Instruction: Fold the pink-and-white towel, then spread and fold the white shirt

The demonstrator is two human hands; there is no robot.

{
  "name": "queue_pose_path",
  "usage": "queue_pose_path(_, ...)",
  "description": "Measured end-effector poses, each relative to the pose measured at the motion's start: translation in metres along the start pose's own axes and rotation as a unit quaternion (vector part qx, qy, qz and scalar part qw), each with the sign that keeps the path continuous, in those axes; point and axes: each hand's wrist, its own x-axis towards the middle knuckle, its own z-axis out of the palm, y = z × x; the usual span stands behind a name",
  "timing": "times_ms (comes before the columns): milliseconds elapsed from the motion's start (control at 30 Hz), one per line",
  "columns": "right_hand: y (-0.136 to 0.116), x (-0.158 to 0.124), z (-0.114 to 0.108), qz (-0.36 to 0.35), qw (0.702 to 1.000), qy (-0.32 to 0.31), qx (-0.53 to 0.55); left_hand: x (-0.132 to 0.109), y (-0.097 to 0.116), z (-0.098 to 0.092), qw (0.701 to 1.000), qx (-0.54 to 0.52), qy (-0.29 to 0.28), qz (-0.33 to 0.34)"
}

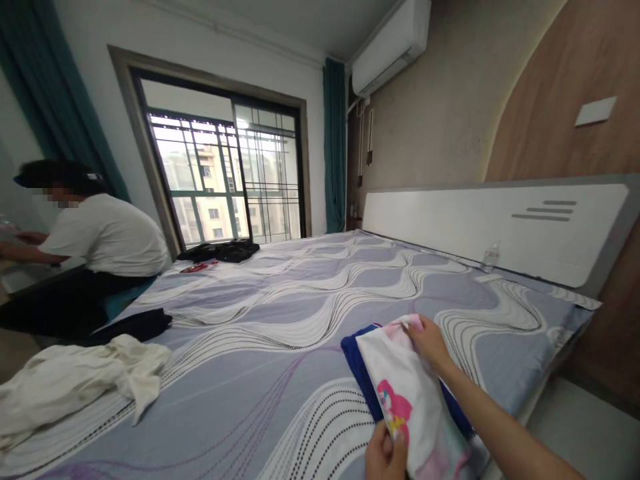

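Where left hand (386, 457) pinches near end of white printed cloth (410, 393), long axis runs away up the bed (280, 313); right hand (429, 341) grips far end, over blue garment (356, 357) beneath.

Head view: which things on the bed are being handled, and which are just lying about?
In hand:
white printed garment, held by the left hand at the near edge and the right hand at the far corner
blue garment under it

Lying about:
cream garment
dark garment
black clothes by the window
red item
small bottle at the headboard
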Motion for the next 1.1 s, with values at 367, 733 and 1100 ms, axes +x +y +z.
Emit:
queue_pose_path(367, 0.044, 0.037, 0.072, 0.051, 0.98, -0.163, -0.099, 0.046, -0.016, -0.012, 0.983, 0.018, 0.083, -0.161)
queue_pose_path(733, 0.016, 0.023, 0.066, -0.007, 0.976, -0.123, -0.177, 0.035, -0.035, 0.0, 0.98, 0.051, 0.083, -0.171)
queue_pose_path(1100, 0.01, -0.036, 0.116, -0.089, 0.939, -0.23, -0.239, 0.03, -0.032, -0.01, 0.981, 0.1, 0.075, -0.146)
